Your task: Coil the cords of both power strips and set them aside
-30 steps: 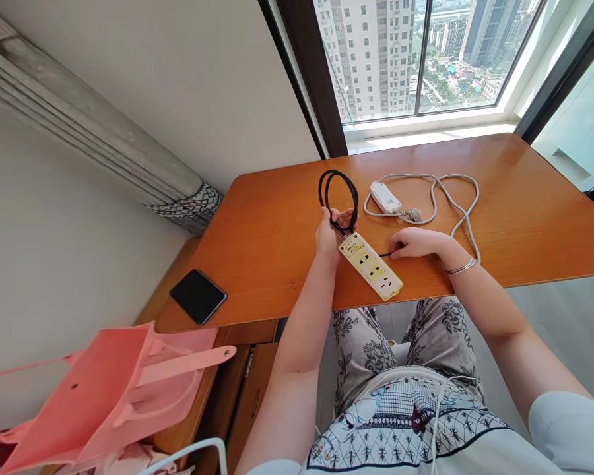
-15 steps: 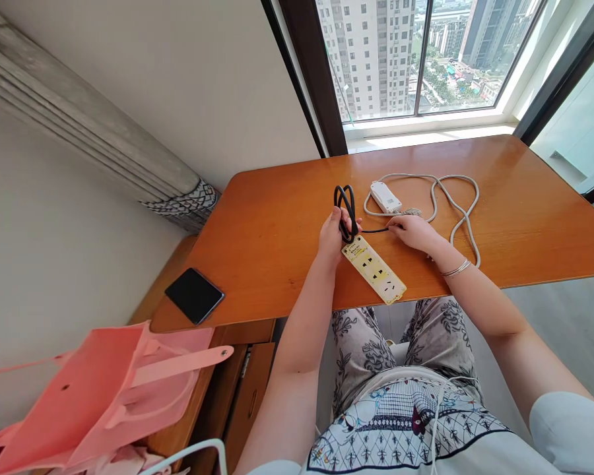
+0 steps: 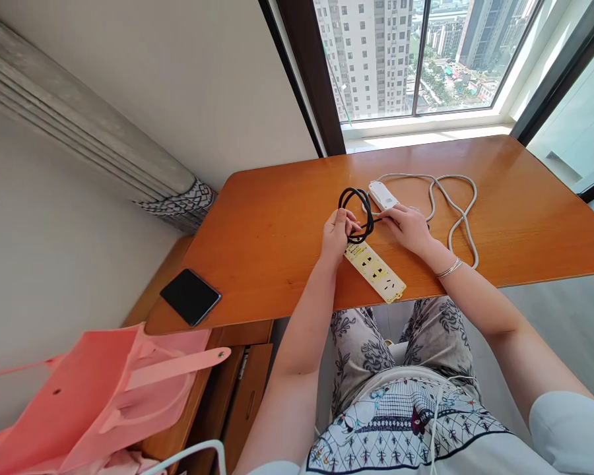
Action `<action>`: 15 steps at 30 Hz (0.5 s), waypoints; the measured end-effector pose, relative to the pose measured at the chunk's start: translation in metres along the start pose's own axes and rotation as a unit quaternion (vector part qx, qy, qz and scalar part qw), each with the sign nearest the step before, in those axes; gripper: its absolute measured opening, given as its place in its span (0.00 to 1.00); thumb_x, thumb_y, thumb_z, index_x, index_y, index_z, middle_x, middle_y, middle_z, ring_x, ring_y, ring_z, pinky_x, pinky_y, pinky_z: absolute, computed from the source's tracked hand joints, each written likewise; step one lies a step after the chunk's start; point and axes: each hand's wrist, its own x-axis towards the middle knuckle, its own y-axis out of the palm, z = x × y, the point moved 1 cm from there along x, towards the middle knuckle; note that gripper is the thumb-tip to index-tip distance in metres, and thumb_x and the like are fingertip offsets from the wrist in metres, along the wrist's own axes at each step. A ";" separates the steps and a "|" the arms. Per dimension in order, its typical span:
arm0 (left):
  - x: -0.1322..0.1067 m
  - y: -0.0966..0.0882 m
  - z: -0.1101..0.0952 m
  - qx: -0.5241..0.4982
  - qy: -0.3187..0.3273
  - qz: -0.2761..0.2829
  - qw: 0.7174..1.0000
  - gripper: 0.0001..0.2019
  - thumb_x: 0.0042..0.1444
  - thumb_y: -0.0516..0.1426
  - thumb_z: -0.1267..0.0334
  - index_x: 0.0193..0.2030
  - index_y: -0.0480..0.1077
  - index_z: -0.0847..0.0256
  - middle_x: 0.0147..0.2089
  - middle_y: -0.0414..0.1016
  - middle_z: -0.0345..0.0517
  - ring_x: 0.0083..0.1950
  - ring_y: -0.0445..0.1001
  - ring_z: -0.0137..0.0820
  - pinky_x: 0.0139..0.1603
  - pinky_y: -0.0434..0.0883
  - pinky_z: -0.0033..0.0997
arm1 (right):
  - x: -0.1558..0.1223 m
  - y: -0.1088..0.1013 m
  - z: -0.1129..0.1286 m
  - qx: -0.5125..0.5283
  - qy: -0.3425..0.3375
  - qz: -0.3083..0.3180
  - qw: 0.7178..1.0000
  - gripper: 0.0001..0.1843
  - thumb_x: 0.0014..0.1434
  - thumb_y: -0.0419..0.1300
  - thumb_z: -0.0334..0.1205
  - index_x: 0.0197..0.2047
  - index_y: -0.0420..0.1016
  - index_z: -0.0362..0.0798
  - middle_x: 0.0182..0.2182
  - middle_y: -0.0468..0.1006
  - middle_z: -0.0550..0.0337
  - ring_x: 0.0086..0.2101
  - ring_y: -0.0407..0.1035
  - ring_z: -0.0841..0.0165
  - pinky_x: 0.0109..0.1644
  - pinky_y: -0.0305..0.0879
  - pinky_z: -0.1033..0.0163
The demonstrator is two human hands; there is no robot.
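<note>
My left hand [image 3: 337, 232] is closed around the left side of a coiled black power cord [image 3: 369, 224], whose loops stand out to the right of the fingers. The cord's loose length runs to my right hand [image 3: 406, 225], which pinches it just right of the coil. Below the coil a pale yellow power strip [image 3: 375, 270] lies slanted near the table's front edge, its sockets facing up. Behind my right hand rests a white power strip [image 3: 383, 196] with a grey-white cord [image 3: 462, 214] curling away to the right; my hand partly hides it.
On the wooden table [image 3: 267, 251] a black phone [image 3: 191, 297] lies at the left corner. A pink bag [image 3: 103, 396] stands beside the table, lower left. The window [image 3: 416, 66] is behind the far edge, and my lap is under the front edge.
My right hand has moved left, closer to the coil, bringing the black cord along. The coil has turned and now shows wider loops toward the right. The yellow strip has barely moved.
</note>
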 end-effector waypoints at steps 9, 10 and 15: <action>-0.003 0.004 0.004 -0.019 -0.061 0.026 0.998 0.19 0.62 0.63 0.50 0.27 0.66 0.60 0.46 0.80 0.47 0.50 0.81 0.32 0.39 0.76 0.24 | 0.001 0.002 -0.004 0.115 0.010 -0.039 0.993 0.20 0.71 0.48 0.40 0.55 0.79 0.50 0.51 0.81 0.49 0.51 0.74 0.58 0.58 0.67 0.55; -0.004 0.005 0.004 -0.017 -0.079 0.032 0.996 0.20 0.61 0.64 0.50 0.27 0.66 0.60 0.43 0.80 0.46 0.46 0.82 0.32 0.37 0.75 0.23 | 0.002 0.002 -0.004 0.140 0.010 -0.046 0.989 0.20 0.71 0.48 0.41 0.54 0.79 0.50 0.50 0.81 0.49 0.51 0.74 0.58 0.59 0.67 0.54; -0.008 0.010 0.004 0.026 -0.072 0.036 0.996 0.15 0.60 0.65 0.52 0.32 0.71 0.60 0.43 0.83 0.44 0.27 0.78 0.24 0.24 0.68 0.20 | 0.006 0.003 -0.004 0.322 0.068 -0.006 0.944 0.29 0.71 0.47 0.59 0.58 0.76 0.49 0.44 0.82 0.53 0.40 0.74 0.62 0.46 0.72 0.57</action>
